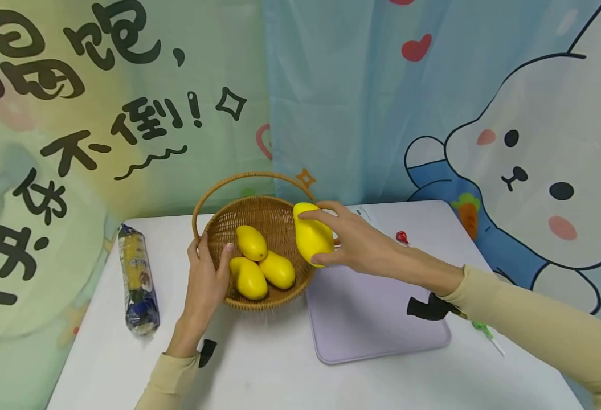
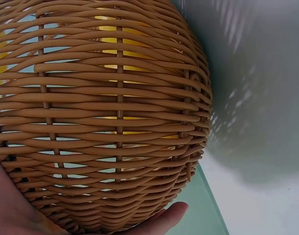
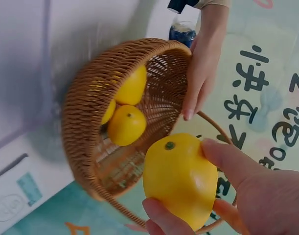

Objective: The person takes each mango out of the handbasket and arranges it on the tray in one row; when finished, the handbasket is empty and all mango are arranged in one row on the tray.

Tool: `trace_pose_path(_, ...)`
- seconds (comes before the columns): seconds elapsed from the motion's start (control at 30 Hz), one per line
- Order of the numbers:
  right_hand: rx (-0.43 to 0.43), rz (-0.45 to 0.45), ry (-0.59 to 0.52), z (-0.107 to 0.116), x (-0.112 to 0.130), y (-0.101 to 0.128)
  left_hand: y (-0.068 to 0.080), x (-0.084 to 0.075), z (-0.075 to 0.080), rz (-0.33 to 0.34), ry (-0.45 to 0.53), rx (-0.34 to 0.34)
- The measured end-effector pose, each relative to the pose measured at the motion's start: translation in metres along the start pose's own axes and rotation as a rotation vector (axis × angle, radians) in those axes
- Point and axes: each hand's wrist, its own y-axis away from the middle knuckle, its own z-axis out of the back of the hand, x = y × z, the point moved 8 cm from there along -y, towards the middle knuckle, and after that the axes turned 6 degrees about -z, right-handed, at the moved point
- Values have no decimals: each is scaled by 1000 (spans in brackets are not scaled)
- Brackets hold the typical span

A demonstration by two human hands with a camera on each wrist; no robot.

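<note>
The right hand (image 1: pixel 354 239) reaches across, fingers wrapped round a mango (image 1: pixel 312 235) held over the basket (image 1: pixel 223 228) rim. The left hand (image 1: pixel 205 273) grips the basket's near edge, thumb inside, steadying it on the desk (image 1: pixel 259 364) beside three mangoes (image 1: pixel 259 262).

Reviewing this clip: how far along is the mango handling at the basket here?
Three mangoes lie inside the wicker basket. In hand: the right hand grips a fourth mango at the basket's right rim, above the edge, not in with the others and not on the purple board. The left hand holds the basket's left rim. The pictures don't show whether it is going in or coming out. No other loose mangoes are visible.
</note>
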Motion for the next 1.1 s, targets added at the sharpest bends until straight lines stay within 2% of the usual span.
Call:
trace_pose_path(0.17,-31,-21,3,3,-15,17,0,1,3,4,2,-14)
trace_pose_path(0.43,-32,-134,5,-17,-48,35,-1,-2,4,-1,14,-12)
trace_pose_path(0.7,51,-234,-66,-63,-84,41,-3,-2,4,8,4,-12)
trace_pose_path(0.9,91,-216,-74,-99,-102,40,-2,0,3,16,6,-7)
trace_pose_path(1.1,119,-240,-67,-122,-110,41,0,1,2,22,12,-4)
